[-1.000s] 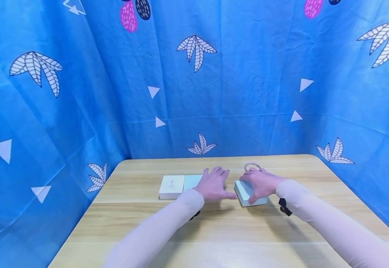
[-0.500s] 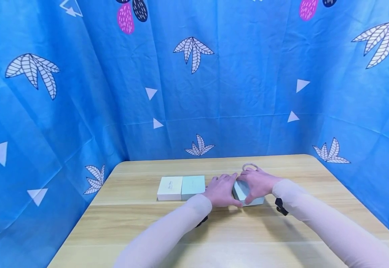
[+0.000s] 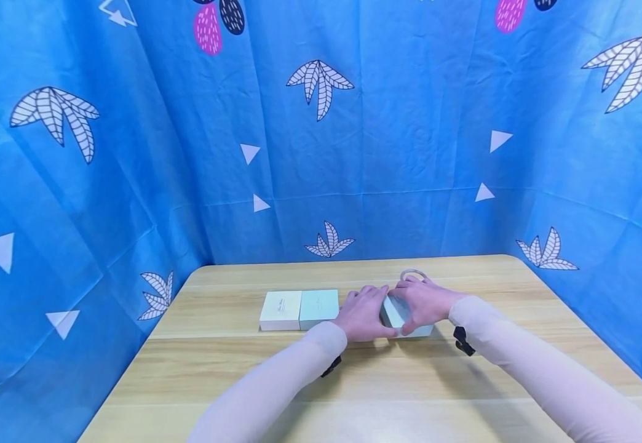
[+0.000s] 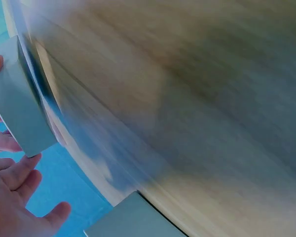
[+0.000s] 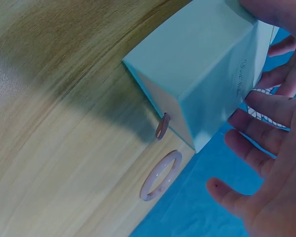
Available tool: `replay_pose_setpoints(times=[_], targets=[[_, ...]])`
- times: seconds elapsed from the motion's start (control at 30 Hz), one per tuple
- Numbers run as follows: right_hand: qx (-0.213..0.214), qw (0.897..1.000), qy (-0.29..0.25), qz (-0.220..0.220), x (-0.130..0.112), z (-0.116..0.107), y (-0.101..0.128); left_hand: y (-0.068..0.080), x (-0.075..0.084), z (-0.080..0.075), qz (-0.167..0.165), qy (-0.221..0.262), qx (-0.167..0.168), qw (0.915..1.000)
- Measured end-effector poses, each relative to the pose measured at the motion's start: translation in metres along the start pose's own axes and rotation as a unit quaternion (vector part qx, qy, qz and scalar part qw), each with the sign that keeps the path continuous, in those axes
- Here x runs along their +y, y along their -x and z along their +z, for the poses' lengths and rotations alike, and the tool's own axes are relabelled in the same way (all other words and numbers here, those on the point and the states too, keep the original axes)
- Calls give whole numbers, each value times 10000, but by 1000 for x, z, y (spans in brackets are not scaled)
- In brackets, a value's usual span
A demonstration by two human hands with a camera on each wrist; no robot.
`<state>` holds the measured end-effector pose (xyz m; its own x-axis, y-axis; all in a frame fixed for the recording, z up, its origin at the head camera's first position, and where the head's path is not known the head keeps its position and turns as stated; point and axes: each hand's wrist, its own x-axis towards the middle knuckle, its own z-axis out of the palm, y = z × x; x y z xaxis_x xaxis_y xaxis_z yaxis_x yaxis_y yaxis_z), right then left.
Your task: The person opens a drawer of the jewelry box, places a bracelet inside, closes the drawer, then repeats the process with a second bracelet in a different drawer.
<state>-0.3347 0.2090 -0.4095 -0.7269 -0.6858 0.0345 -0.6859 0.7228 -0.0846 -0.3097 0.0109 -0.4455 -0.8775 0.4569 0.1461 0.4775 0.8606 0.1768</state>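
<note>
A mint-green drawer box (image 3: 399,311) with small lettering lies between both hands, low over the table. A small ribbon loop (image 5: 162,127) sticks out of its pale end in the right wrist view. My left hand (image 3: 362,315) grips the box's left side, thumb at the front corner and index finger at the back corner. From the other side my right hand (image 3: 424,301) grips it over the top, thumb toward the front and fingers toward the back. The hands nearly meet at the back edge. Behind the right hand lies a pale pinkish bangle (image 5: 160,175), flat on the wood.
A white box (image 3: 280,311) with lettering and a second mint-green box (image 3: 319,307) stand side by side to the left of the left hand. The wooden table (image 3: 216,369) ends at a blue patterned curtain (image 3: 409,135) behind and at both sides.
My left hand, spread and apart from the box a second ago, has moved right and taken hold of its left side. The right hand keeps its grip; the box has turned slightly.
</note>
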Motion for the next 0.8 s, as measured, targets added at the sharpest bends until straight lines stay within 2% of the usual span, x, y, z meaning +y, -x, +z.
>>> replay_pose_setpoints(times=[0.3,0.63,0.8], targets=[[-157,9993,-330,104,-1,0,1,3,-10,0,247,-37,123,9996],[-290,9985,-382,258,2,0,3,12,-16,-8,73,30,-56,10000],[-235,9987,-398,215,1,1,3,15,-19,-10,116,-96,-48,9999]])
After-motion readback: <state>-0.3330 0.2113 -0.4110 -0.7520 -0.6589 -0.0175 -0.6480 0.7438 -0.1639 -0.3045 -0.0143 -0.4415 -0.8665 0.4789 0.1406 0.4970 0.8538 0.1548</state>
